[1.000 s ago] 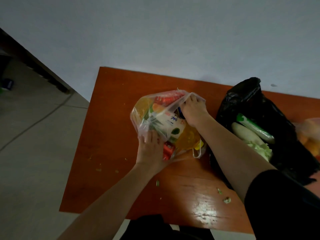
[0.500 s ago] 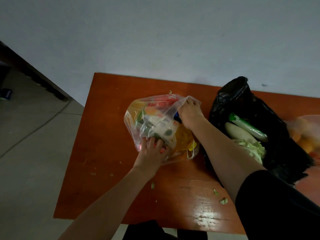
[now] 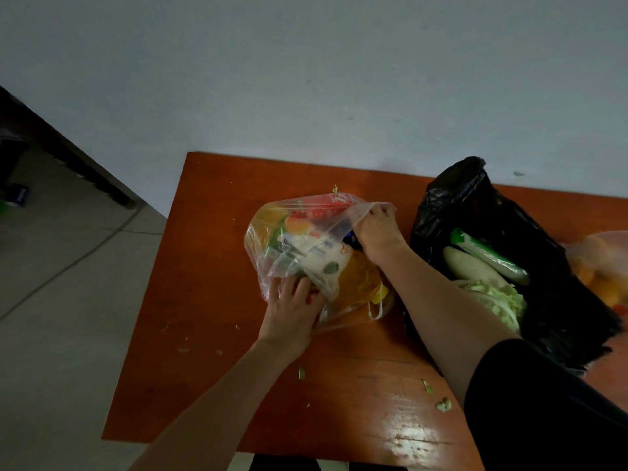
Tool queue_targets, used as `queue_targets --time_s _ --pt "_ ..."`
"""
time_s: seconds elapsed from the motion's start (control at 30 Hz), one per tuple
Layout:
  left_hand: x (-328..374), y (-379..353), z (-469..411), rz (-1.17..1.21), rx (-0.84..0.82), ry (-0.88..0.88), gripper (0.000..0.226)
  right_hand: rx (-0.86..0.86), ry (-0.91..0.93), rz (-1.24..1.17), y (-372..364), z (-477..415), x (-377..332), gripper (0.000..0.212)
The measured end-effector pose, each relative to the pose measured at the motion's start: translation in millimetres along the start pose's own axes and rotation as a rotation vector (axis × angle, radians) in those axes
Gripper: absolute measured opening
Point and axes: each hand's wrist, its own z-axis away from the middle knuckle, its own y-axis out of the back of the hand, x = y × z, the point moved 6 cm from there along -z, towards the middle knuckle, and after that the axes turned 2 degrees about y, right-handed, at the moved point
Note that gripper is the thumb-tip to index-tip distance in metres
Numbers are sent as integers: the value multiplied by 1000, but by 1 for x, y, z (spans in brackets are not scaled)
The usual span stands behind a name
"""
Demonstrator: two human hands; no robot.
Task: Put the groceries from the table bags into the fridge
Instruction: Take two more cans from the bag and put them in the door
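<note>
A clear plastic bag (image 3: 272, 239) full of colourful packets and a white carton (image 3: 316, 253) lies on the orange table (image 3: 210, 266). My right hand (image 3: 373, 229) pinches the bag's upper rim and pulls it up. My left hand (image 3: 290, 312) rests at the bag's near edge, fingers curled into the plastic. To the right an open black bag (image 3: 455, 198) holds a white radish (image 3: 465, 265), a green-wrapped packet (image 3: 489, 256) and cabbage (image 3: 499, 300).
A thin orange-tinted bag of fruit (image 3: 601, 266) sits at the far right table edge. Vegetable scraps (image 3: 441, 404) dot the tabletop. The wall stands right behind the table. Grey floor (image 3: 68, 300) lies to the left.
My right hand has lifted the bag's rim a little higher and wider. The left hand slid slightly lower along the bag's near edge. The view shifted a bit.
</note>
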Motion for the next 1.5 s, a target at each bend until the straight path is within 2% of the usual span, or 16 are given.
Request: queue_targets --time_s 0.13,0.23,0.37,0.5,0.73,0.83,0.93,1.03,1.13,1.3,1.37,1.5 --pt "-12 16 7 216 151 59 80 64 11 -84 -2 11 3 79" --pt "-18 28 11 317 190 153 80 136 4 -152 8 24 5 74" --pt "-25 41 19 452 245 278 68 271 -41 -626 22 45 10 64" --pt "-30 55 27 649 279 387 67 285 -46 -844 23 75 13 71" --pt "-2 118 36 847 471 341 65 585 -219 -1246 22 147 55 78" --pt "17 148 29 821 574 225 66 775 -282 -1300 15 189 74 79" --pt "54 177 21 747 673 50 60 914 -431 -1396 -7 232 95 77" --pt "99 186 5 833 588 -105 56 1022 -609 -1438 -34 281 115 79" --pt "149 184 -12 983 462 -181 62 1116 -785 -1497 -72 339 131 83" --pt "252 188 -7 1275 196 -225 62 1324 -1026 -1679 -126 456 144 61" --pt "298 188 8 1380 85 -213 62 1397 -1088 -1685 -141 506 143 58" --pt "395 165 48 1568 -209 -65 59 1508 -1247 -1689 -191 607 132 59"
